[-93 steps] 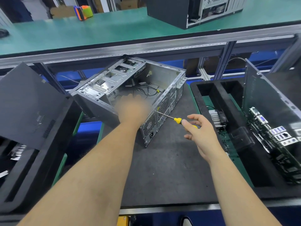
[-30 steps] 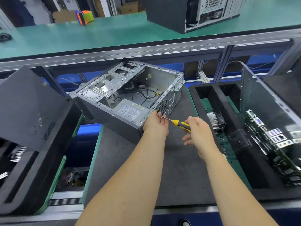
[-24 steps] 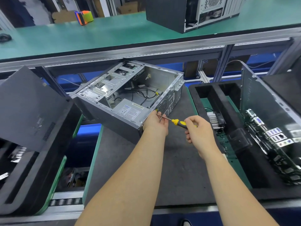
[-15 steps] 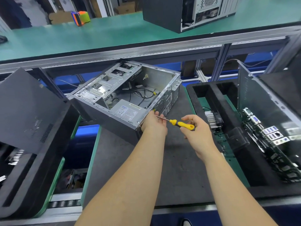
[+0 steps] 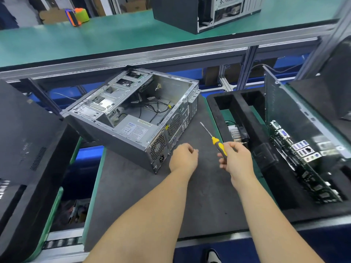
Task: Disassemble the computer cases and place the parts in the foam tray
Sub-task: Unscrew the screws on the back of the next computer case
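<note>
A green-topped upper bench (image 5: 114, 40) spans the far side, edged by an aluminium rail; below it a dark grey work mat (image 5: 144, 202) covers the near surface. Two computer cases are in view: a closed black case (image 5: 176, 14) on the far bench, and an open computer case (image 5: 133, 114) lying on its side at the far left of the mat, its power supply (image 5: 135, 130) in the near corner. Two black foam trays flank the mat: a left foam tray (image 5: 32, 215) carrying a dark side panel (image 5: 24, 133), and a right foam tray (image 5: 266, 158) holding a heatsink (image 5: 236, 132) and a motherboard (image 5: 303, 160) leaning beside a second upright panel (image 5: 296, 118). An orange-and-green object (image 5: 77, 16) lies far left on the bench.

Compared with half a second earlier, both hands have drawn back from the rear of the open case. The screwdriver tip, previously at the case beside the left fingers, is now clear of it, shaft pointing far-left.

One screwdriver (image 5: 215, 139), yellow-and-black handled, is grasped in the right hand (image 5: 235, 158). The left hand (image 5: 183, 158) is curled, fingertips pinched together near the case's rear corner; whether it holds a screw cannot be told.
</note>
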Available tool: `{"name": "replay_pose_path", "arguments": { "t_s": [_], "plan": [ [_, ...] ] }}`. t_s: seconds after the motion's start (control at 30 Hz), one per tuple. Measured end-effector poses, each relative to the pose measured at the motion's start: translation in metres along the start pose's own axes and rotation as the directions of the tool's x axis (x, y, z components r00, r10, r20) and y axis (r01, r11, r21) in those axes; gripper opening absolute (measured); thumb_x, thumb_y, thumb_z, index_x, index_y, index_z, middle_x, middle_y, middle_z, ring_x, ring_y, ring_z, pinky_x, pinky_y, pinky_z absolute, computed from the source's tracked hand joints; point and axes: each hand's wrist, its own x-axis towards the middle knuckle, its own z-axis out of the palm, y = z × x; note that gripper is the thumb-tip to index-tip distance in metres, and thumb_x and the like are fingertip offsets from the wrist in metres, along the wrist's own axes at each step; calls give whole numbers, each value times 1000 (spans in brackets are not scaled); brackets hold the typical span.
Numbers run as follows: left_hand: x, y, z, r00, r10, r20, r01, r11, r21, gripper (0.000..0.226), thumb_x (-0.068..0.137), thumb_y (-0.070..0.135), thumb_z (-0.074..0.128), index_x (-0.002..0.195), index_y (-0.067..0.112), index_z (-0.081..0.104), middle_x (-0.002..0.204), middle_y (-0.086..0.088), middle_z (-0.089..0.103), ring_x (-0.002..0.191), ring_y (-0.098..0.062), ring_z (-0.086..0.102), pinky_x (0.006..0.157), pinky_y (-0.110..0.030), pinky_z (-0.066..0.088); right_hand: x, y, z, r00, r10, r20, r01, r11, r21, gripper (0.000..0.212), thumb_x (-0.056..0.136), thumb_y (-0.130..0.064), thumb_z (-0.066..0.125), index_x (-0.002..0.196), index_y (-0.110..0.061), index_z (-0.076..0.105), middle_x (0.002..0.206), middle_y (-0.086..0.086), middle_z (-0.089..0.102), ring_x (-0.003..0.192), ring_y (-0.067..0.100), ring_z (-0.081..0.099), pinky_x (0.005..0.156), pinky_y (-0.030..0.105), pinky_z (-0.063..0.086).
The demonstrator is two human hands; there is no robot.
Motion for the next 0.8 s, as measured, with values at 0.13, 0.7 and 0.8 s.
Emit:
{"name": "replay_pose_path", "arguments": {
  "t_s": [0.13,0.7,0.8],
  "plan": [
    [5,-9,19,979,121,164,-182,884,430,20,102,37,56,110,21,65,119,-5,67,114,-31,61,89,-38,47,0,8,-14,1000,20,-2,-20,996,-85,9,97,-19,59,95,-13,65,70,6,67,48,11,52,45,26,45],
    [43,33,-126,779,620,-96,-475,683,556,32,105,29,37,78,16,49,85,-9,64,87,-37,58,75,-41,36,1,48,25,984,151,91,-130,970,-206,17,90,-5,60,88,-19,70,81,2,68,62,18,55,54,31,45],
    [58,-9,-155,919,347,-187,-197,815,545,36,105,33,30,102,16,61,112,-11,66,107,-36,56,91,-46,41,-2,55,34,980,185,79,-156,947,-280,13,81,-10,59,77,-7,71,68,3,67,57,21,44,55,32,37]
  ]
}}
